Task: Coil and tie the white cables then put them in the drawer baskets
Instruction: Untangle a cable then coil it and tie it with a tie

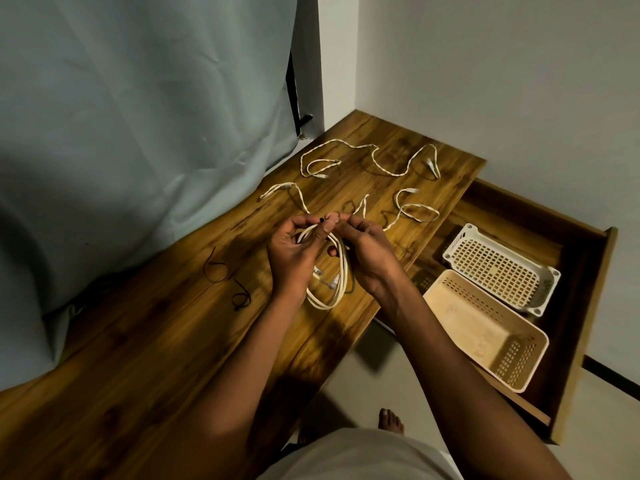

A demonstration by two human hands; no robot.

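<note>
The table (145, 341) is made of wood — dark-grained, with a soft sheen. The two drawer baskets (485, 327) are of perforated plastic, matt. The coiled white cable (332, 292) is sheathed smooth; a wrinkled cloth sheet (138, 116) — matt — is seen behind

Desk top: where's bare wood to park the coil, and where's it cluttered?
Free: the near desk below the black ties, and the strip along the curtain. Crowded: the far end, strewn with loose white cables. Both hands hold the coiled cable mid-desk.
</note>
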